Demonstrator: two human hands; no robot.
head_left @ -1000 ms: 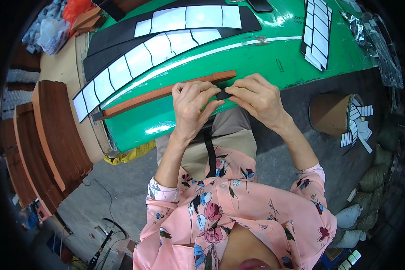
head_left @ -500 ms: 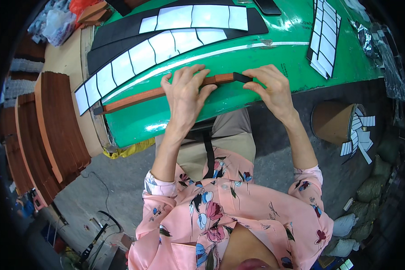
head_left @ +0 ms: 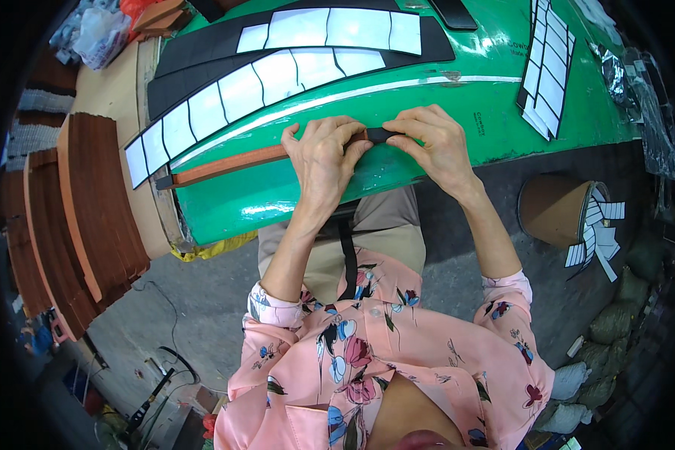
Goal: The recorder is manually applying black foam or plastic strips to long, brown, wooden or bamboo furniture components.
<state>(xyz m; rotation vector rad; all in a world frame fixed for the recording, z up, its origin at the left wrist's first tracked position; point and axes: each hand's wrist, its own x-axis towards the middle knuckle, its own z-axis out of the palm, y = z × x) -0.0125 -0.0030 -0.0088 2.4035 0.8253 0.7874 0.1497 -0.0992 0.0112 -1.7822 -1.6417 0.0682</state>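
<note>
A long, narrow reddish-brown strip (head_left: 232,163) lies across the green work surface, with a black tip (head_left: 164,182) at its left end. My left hand (head_left: 322,157) is closed over the strip near its right end, thumb and fingers pinching it. At that end, my right hand (head_left: 436,146) pinches a short black piece (head_left: 380,135) between thumb and fingers. This black piece lines up with the strip and meets it by my left fingertips. My fingers hide the exact joint.
Beyond my hands lie black sheets with white-backed pieces (head_left: 277,79); another such bundle (head_left: 546,71) sits at right. A dark phone-like slab (head_left: 454,13) is at the far edge. Brown panels (head_left: 101,202) are stacked at left. A bin (head_left: 551,210) with white scraps stands at right.
My right hand has moved left with the black piece, closer to my left hand. My left hand has slid right along the strip, toward its right end.
</note>
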